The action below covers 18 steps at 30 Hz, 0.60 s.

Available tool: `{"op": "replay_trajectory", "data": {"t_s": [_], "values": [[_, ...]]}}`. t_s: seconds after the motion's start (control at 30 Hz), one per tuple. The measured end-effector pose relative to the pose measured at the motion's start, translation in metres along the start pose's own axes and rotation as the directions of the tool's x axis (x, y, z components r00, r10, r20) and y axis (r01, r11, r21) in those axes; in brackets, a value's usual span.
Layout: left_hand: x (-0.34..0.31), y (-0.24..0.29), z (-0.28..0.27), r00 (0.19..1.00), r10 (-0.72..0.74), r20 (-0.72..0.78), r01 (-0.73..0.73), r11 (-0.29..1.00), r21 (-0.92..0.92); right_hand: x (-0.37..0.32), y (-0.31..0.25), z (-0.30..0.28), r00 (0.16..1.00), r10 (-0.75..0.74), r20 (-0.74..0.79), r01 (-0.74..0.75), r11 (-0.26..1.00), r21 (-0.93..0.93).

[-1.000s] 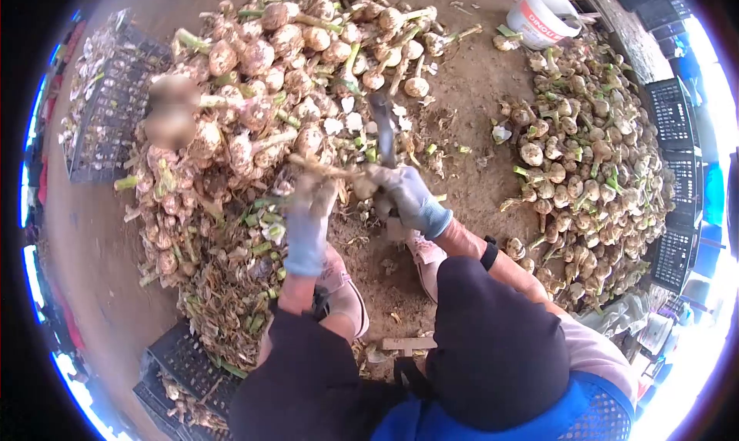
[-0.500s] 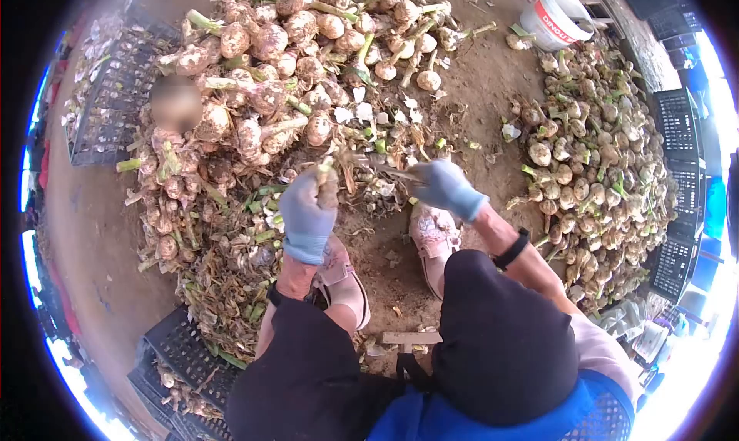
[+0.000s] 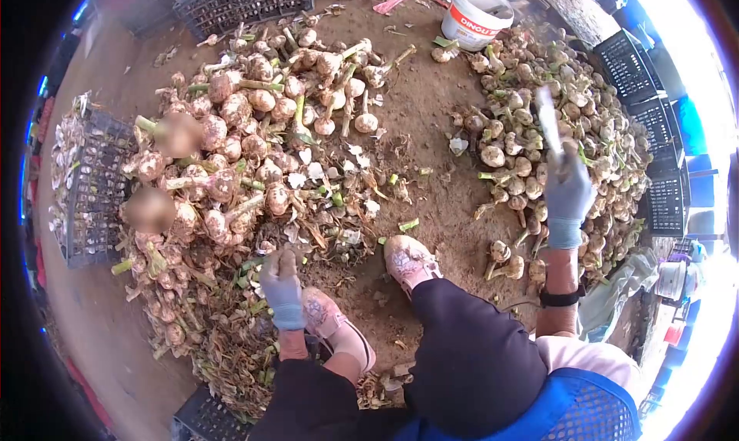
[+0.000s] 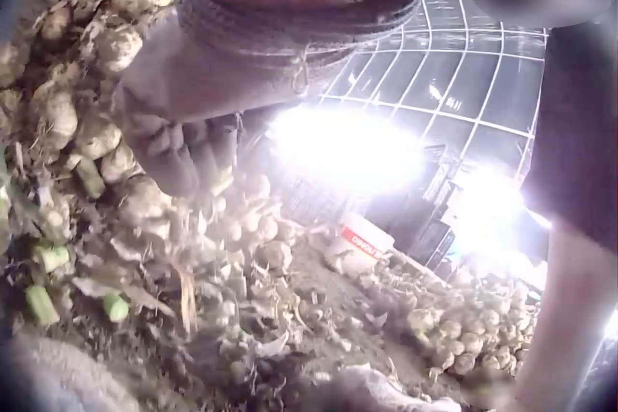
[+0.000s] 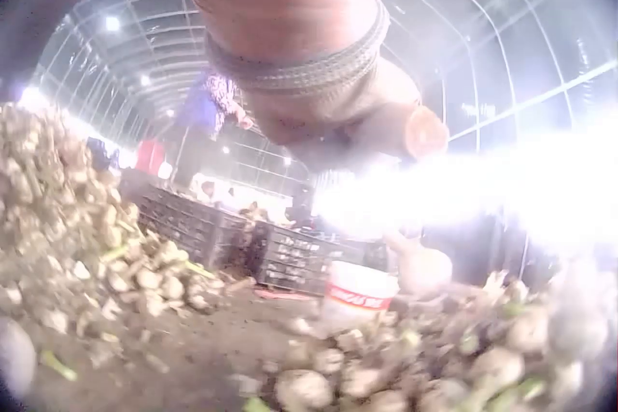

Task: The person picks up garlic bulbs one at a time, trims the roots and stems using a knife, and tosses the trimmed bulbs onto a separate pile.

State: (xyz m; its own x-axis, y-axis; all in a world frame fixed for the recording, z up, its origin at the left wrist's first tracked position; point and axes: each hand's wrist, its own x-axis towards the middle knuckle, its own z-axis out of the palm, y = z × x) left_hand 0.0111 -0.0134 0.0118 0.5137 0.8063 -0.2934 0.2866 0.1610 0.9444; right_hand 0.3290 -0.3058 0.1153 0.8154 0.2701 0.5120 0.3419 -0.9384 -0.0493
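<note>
My right hand (image 3: 568,187), in a grey-blue glove, is stretched out over the right-hand heap of garlic (image 3: 531,144). It grips a knife (image 3: 548,119) whose pale, blurred blade points away from me. In the right wrist view, a blurred garlic bulb (image 5: 422,267) shows just below the hand, outside the fingers. My gloved left hand (image 3: 282,288) hangs low beside the left heap of garlic (image 3: 231,148), above dry leaves and cut stems. In the left wrist view its fingers (image 4: 183,156) curl loosely downward with nothing showing between them.
A white bucket (image 3: 471,17) with a red band stands beyond the right heap. Black crates (image 3: 96,191) line the left side, the back and the right edge. Two pink shoes (image 3: 410,262) stand on the dirt floor, and a plastic bag (image 3: 620,295) lies at the right.
My hands were together over a garlic stem, then parted. The right hand has swung right with the knife to the other heap. The left has dropped down and left; the stem piece no longer shows.
</note>
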Motion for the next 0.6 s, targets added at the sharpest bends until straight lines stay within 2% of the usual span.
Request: {"op": "replay_trajectory", "data": {"t_s": [0.03, 0.07, 0.13, 0.17, 0.2, 0.23, 0.27, 0.3, 0.33, 0.4, 0.43, 0.47, 0.5, 0.53, 0.57, 0.6], "values": [[-0.001, -0.011, 0.001, 0.998, -0.058, -0.007, 0.057, 0.994, -0.094, 0.003, -0.010, 0.001, 0.998, 0.026, -0.055, -0.013, 0.975, 0.222], [-0.002, -0.005, 0.010, 0.998, -0.060, -0.004, 0.059, 0.994, -0.097, 0.006, -0.032, 0.005, 0.992, 0.063, -0.105, -0.011, 0.900, 0.436], [-0.004, 0.010, 0.026, 0.978, -0.145, 0.148, 0.133, 0.987, 0.087, 0.010, -0.093, 0.037, 0.986, -0.168, 0.019, 0.107, 0.710, 0.696], [0.002, -0.018, 0.029, 0.984, 0.176, 0.021, -0.176, 0.960, 0.218, 0.007, -0.123, 0.071, 0.965, -0.201, 0.167, 0.033, 0.729, 0.684], [0.001, -0.007, 0.027, 0.984, 0.176, 0.005, -0.172, 0.959, 0.225, 0.011, -0.158, 0.098, 0.914, -0.267, 0.306, -0.006, 0.745, 0.667], [-0.001, 0.011, 0.026, 0.998, -0.020, 0.059, 0.013, 0.993, 0.119, 0.010, -0.183, 0.139, 0.867, -0.362, 0.342, 0.067, 0.765, 0.640], [-0.004, 0.019, 0.022, 0.969, -0.211, 0.130, 0.211, 0.977, 0.018, 0.008, -0.205, 0.169, 0.821, -0.385, 0.422, 0.075, 0.805, 0.589], [-0.003, -0.006, 0.017, 0.983, -0.163, 0.089, 0.165, 0.986, -0.011, 0.008, -0.223, 0.187, 0.756, -0.396, 0.521, 0.044, 0.825, 0.563], [-0.005, -0.014, 0.013, 0.982, -0.176, 0.071, 0.177, 0.984, -0.005, 0.005, -0.236, 0.208, 0.689, -0.386, 0.614, 0.082, 0.882, 0.463], [-0.004, -0.022, 0.011, 0.996, -0.077, 0.050, 0.082, 0.991, -0.102, -0.008, -0.246, 0.227, 0.733, -0.333, 0.594, 0.084, 0.910, 0.407], [-0.001, -0.027, 0.005, 0.994, -0.091, 0.061, 0.091, 0.996, 0.008, -0.008, -0.245, 0.230, 0.725, -0.346, 0.596, 0.049, 0.889, 0.456], [0.000, -0.025, 0.007, 0.993, -0.103, 0.050, 0.103, 0.995, 0.006, -0.006, -0.247, 0.216, 0.717, -0.354, 0.601, 0.010, 0.867, 0.498], [0.003, -0.022, 0.012, 0.998, 0.065, -0.013, -0.064, 0.996, 0.069, -0.011, -0.245, 0.199, 0.723, -0.337, 0.603, -0.035, 0.854, 0.519], [0.007, -0.017, 0.019, 0.970, 0.236, -0.065, -0.225, 0.964, 0.142, -0.018, -0.245, 0.169, 0.664, -0.392, 0.636, -0.228, 0.704, 0.672], [0.013, -0.010, 0.025, 0.972, 0.224, -0.076, -0.212, 0.967, 0.140, -0.029, -0.242, 0.139, 0.602, -0.457, 0.654, -0.426, 0.509, 0.748], [0.019, -0.001, 0.030, 0.909, 0.416, -0.039, -0.381, 0.863, 0.333, -0.040, -0.239, 0.111, 0.394, -0.501, 0.771, -0.587, 0.508, 0.630]]}}
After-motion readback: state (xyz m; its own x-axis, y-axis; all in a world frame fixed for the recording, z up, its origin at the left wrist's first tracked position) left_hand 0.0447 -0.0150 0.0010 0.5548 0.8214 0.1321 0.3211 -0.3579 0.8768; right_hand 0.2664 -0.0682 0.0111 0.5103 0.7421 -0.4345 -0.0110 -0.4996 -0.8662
